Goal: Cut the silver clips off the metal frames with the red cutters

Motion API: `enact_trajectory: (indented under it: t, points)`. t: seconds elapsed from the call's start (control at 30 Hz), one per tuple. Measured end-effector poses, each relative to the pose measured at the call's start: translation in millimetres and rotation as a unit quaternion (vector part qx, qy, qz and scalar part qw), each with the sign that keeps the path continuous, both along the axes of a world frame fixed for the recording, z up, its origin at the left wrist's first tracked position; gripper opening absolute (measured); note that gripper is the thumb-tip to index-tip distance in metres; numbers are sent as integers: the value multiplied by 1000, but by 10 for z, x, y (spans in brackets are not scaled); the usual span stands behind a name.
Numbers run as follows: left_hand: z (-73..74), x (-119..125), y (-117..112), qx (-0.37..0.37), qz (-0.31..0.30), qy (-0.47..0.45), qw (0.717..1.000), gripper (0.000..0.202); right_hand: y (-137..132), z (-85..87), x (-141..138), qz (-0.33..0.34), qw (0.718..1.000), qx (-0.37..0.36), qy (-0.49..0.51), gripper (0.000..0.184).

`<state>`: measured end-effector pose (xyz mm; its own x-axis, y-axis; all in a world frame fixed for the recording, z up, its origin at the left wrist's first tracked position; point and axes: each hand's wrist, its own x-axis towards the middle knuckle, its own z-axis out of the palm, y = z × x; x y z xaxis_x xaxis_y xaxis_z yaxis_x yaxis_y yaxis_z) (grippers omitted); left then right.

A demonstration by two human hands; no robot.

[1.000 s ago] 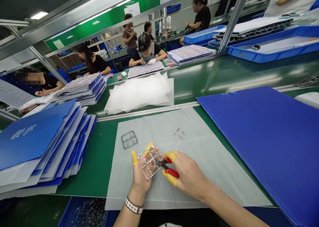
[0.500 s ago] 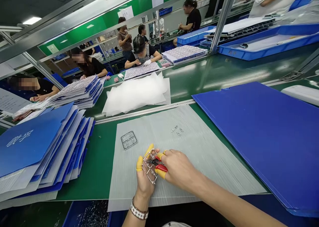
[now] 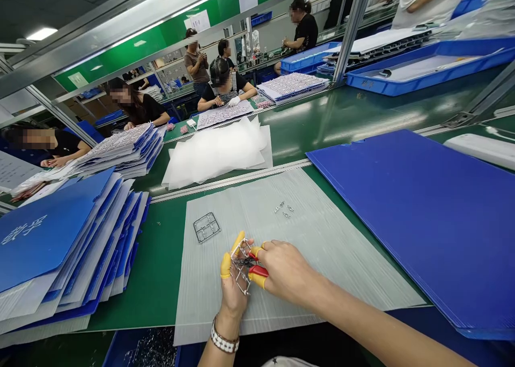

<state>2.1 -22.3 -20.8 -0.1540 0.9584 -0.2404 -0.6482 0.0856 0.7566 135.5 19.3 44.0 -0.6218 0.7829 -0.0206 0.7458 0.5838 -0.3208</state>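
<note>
My left hand (image 3: 232,292), with yellow finger cots, holds a small silver metal frame of parts (image 3: 240,265) upright over a grey ribbed sheet (image 3: 322,249). My right hand (image 3: 284,273), also in yellow cots, grips red-handled cutting pliers (image 3: 254,264) whose jaws are at the frame. Another metal frame (image 3: 206,227) lies flat on the sheet to the upper left. A few small loose metal pieces (image 3: 283,209) lie farther back on the sheet.
A stack of blue folders (image 3: 60,243) fills the left. A large blue board (image 3: 422,211) lies at the right. White foam sheets (image 3: 217,149) sit beyond a metal rail. Several people work at benches behind. A blue bin of metal scraps (image 3: 140,348) is at the near edge.
My hands have drawn together: the pliers moved left onto the frame, and the frame has turned from flat and facing me to edge-on.
</note>
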Motion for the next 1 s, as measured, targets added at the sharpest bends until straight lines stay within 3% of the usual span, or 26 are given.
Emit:
enact_trajectory:
  t: [1.0]
  points:
    - [-111,-1,35,-14,20,25,999,55,12,-6,-32,9,999,18,-44,25]
